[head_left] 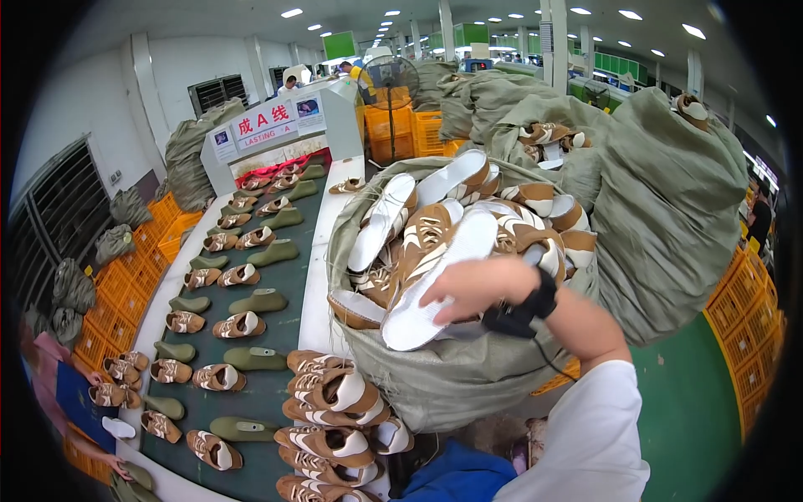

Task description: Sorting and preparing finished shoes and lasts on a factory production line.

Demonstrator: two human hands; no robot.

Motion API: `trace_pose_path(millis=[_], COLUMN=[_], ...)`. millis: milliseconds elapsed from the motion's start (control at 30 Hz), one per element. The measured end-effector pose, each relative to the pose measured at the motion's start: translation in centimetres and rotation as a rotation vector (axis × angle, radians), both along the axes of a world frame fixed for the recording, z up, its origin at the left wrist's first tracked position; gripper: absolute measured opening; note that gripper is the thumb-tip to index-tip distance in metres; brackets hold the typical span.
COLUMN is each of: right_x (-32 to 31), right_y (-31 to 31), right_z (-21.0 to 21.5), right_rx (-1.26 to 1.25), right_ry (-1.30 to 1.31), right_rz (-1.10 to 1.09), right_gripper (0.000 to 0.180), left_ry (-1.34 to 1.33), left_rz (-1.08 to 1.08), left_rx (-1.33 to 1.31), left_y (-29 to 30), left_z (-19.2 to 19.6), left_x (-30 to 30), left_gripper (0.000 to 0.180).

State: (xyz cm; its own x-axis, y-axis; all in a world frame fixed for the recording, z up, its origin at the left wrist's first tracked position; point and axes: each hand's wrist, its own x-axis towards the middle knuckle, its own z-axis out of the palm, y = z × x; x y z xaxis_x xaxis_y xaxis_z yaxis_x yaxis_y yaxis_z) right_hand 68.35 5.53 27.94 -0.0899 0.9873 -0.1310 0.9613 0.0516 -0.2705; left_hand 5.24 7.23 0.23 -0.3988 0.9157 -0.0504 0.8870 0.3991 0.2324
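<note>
My right hand [481, 287] reaches into a big grey-green woven sack [418, 381] full of brown and white shoe uppers. Its fingers curl onto the white underside of one shoe upper [418, 309], which lies bottom up and slanted on the heap. Around it lie more uppers, among them another white-bottomed one [385, 222] and a laced brown one [431, 230]. A black strap with a small device [523, 309] is on my right wrist. My left hand is out of view.
A dark green conveyor [272, 335] left of the sack carries rows of uppers and green shoe lasts [255, 358]. Stacked uppers [335, 435] stand on its near ledge. Another person's hand [104, 460] is at lower left. Full sacks [661, 209] and orange crates [749, 326] line the right.
</note>
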Motion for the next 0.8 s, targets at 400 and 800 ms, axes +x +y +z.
trace_pose_path(millis=[400,800], right_x=[33.6,31.7], right_y=[4.9,2.3], right_z=[-2.8,0.7], right_rx=[0.605,1.162], right_ry=[0.074,0.72], right_rz=[-1.259,-0.87], right_gripper=[0.071,0.061], left_ry=[-0.14,-0.212], left_rz=[0.122,0.112], left_rx=[-0.075,-0.183], left_y=[1.2,2.2], left_z=[-0.4,0.6], left_x=[3.4,1.3], left_gripper=[0.075,0.074])
